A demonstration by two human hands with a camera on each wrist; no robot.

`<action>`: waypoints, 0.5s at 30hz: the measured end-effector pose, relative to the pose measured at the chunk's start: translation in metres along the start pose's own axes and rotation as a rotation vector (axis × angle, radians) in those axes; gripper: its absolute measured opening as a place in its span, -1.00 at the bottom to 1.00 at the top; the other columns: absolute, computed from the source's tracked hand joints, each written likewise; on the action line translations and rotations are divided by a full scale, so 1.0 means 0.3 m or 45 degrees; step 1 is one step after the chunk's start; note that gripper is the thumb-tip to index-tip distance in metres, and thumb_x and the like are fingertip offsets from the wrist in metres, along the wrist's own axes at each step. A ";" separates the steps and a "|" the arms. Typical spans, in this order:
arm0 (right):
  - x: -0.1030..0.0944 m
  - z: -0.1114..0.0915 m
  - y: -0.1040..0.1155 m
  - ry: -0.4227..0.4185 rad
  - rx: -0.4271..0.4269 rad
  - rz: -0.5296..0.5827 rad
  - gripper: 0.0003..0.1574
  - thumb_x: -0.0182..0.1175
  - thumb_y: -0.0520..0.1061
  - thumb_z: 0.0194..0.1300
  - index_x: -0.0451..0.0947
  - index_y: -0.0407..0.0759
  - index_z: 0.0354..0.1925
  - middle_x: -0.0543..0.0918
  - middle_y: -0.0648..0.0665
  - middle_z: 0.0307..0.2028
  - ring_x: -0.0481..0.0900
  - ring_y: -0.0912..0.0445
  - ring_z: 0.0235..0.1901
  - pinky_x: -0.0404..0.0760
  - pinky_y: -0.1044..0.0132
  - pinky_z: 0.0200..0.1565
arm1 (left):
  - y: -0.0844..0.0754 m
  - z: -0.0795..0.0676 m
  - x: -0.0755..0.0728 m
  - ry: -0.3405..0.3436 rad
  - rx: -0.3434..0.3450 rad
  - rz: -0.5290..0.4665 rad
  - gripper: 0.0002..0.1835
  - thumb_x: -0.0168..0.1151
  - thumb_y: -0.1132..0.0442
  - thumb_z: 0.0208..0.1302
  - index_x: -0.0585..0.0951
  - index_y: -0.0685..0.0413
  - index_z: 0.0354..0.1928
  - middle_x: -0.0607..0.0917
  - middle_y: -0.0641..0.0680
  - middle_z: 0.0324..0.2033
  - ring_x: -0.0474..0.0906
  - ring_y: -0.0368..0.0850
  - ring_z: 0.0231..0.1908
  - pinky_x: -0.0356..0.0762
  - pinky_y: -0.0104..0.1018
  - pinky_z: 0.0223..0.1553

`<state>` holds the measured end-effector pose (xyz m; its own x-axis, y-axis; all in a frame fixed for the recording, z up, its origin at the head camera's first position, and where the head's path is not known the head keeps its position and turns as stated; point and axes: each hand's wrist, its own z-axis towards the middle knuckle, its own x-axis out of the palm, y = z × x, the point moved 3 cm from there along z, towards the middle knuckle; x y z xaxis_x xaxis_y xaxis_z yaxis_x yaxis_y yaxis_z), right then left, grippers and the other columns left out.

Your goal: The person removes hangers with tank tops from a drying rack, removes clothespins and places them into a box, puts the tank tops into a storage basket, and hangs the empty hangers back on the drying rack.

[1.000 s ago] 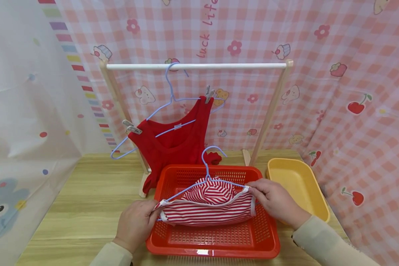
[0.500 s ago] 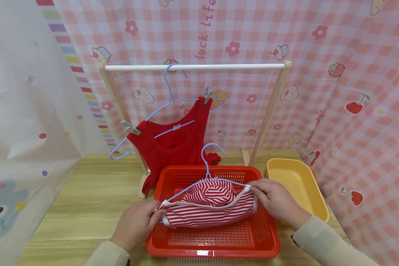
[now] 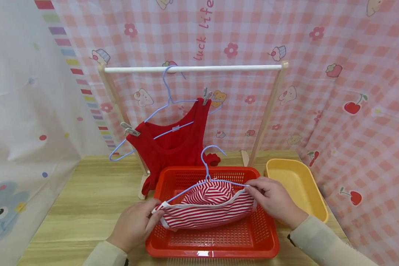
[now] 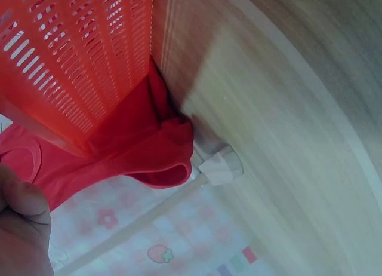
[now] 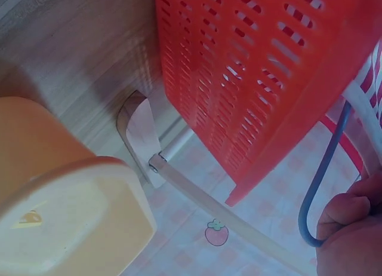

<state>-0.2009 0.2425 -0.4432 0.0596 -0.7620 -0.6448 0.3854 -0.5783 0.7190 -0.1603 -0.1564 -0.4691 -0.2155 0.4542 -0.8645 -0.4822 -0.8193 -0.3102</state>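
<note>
Left hand [image 3: 134, 224] and right hand [image 3: 276, 201] pinch the striped garment [image 3: 204, 217] at its upper corners; ideally, hold the blue hanger [image 3: 207, 173] between them level.

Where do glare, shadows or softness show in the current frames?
Head: fairly even light, striped garment clear, small white glare on near rim of red basket. Left wrist: soft detail, shadow on tabletop beside red basket. Right wrist: soft too, yellow tray pale inside, tabletop shaded near it.
</note>
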 end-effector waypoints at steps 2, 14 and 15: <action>-0.003 0.000 0.002 -0.010 0.003 -0.009 -0.88 0.29 -0.06 0.51 0.75 0.02 -0.08 0.69 0.04 -0.29 0.67 0.12 -0.58 0.65 0.35 -0.36 | 0.002 0.000 -0.003 -0.009 0.023 -0.001 -0.93 0.33 0.07 0.42 0.65 -0.24 -0.13 0.56 -0.36 -0.47 0.45 -0.42 -0.42 0.51 -0.34 -0.35; -0.014 -0.003 0.011 -0.088 0.021 -0.086 -0.91 0.30 -0.16 0.49 0.71 0.01 -0.09 0.65 0.06 -0.28 0.56 0.27 -0.41 0.64 0.37 -0.34 | 0.003 0.001 -0.032 0.026 0.096 -0.044 -0.90 0.28 0.20 0.41 0.58 -0.24 -0.21 0.49 -0.35 -0.48 0.44 -0.41 -0.40 0.52 -0.32 -0.31; -0.014 -0.004 0.011 -0.091 0.022 -0.089 -0.91 0.30 -0.16 0.49 0.71 0.01 -0.09 0.65 0.06 -0.28 0.56 0.27 -0.40 0.64 0.37 -0.34 | 0.003 0.003 -0.034 0.060 0.066 -0.052 -0.89 0.29 0.18 0.43 0.58 -0.26 -0.23 0.47 -0.36 -0.48 0.43 -0.42 -0.40 0.51 -0.32 -0.31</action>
<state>-0.1989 0.2442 -0.4382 -0.0329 -0.7384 -0.6736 0.3706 -0.6349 0.6779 -0.1592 -0.1614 -0.4603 -0.1550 0.4688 -0.8696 -0.5333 -0.7807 -0.3258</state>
